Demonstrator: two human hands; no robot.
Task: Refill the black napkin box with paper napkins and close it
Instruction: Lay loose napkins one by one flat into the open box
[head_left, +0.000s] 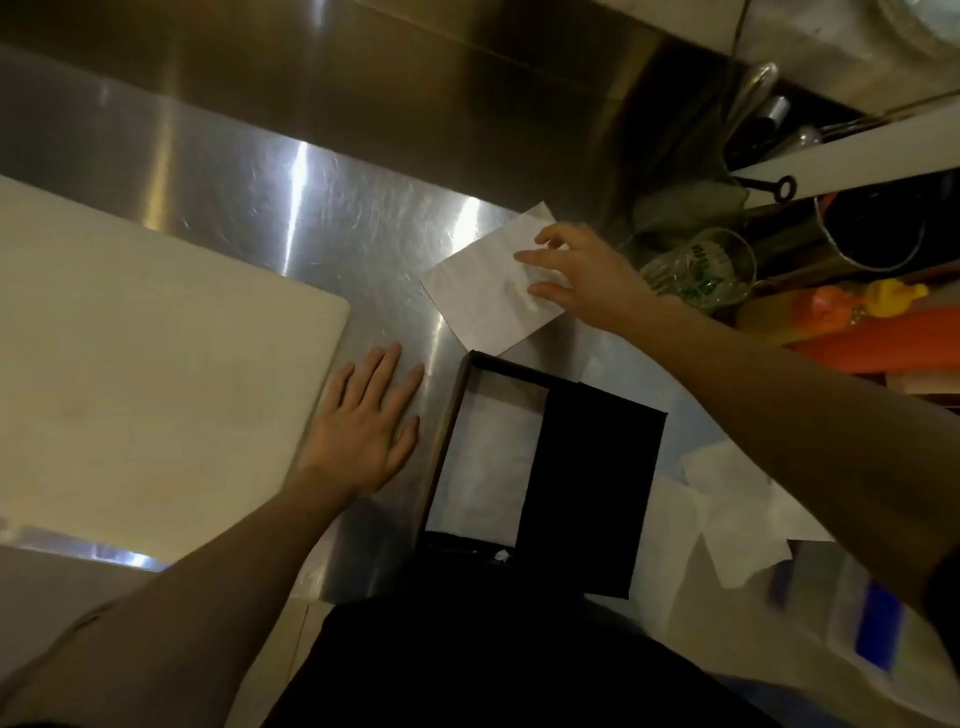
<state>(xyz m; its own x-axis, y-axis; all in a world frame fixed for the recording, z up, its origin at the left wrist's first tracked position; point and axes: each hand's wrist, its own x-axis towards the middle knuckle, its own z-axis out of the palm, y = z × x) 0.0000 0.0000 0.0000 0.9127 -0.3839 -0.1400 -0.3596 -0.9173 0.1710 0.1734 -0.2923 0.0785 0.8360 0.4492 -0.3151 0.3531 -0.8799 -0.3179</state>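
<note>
While left hand (366, 426) lies flat, right hand (582, 275) presses napkin stack (483, 291).

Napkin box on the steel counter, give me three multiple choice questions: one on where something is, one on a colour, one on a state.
1. Where does the left hand lie?
A. flat on the counter between the white board and the box
B. inside the box
C. on the glass

2. What colour is the lid lying over part of the napkin box?
A. white
B. black
C. orange

3. In what state is the box?
A. fully closed
B. partly open, with white paper showing inside
C. upside down

Answers:
1. A, the palm is spread on the steel counter beside the white board.
2. B, it is a dark slab covering the box's right side.
3. B, the left part is uncovered, while the right hand rests on a napkin beyond it.
</note>
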